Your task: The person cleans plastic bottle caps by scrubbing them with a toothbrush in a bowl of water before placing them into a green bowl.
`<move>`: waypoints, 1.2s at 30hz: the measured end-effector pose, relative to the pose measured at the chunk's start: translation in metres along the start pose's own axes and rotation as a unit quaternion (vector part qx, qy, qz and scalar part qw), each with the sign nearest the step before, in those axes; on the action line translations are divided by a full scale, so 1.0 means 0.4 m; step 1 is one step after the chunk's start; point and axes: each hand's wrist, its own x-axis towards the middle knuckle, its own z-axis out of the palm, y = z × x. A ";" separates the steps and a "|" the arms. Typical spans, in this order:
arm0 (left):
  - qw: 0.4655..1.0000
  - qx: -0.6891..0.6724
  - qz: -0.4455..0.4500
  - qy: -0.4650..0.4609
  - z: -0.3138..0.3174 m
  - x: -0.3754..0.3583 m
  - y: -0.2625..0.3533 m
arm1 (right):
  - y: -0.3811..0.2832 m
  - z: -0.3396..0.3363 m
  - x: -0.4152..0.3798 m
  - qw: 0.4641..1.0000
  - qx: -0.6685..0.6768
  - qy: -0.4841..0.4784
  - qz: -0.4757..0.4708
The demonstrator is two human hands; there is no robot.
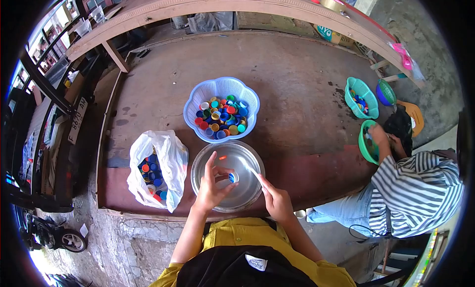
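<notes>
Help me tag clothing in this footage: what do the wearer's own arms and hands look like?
The left hand and right hand are bare, ungloved, with no watch or bracelet visible. The forearms are uncovered too; mustard-yellow sleeves show near the elbows.

My way left from the metal bowl [198, 160] meets the plastic bag [175, 163]. The blue basket [221, 81] blocks me ahead; rightward the table [302, 133] lies open.
</notes>
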 end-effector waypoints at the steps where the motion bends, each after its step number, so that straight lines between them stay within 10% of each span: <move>1: 1.000 0.005 -0.003 0.002 -0.001 0.000 -0.001 | -0.013 -0.005 -0.005 0.999 -0.011 -0.027 -0.019; 36: 0.997 -0.048 -0.060 -0.022 -0.002 -0.006 -0.042 | 0.025 0.019 -0.009 0.988 -0.105 -0.066 -0.089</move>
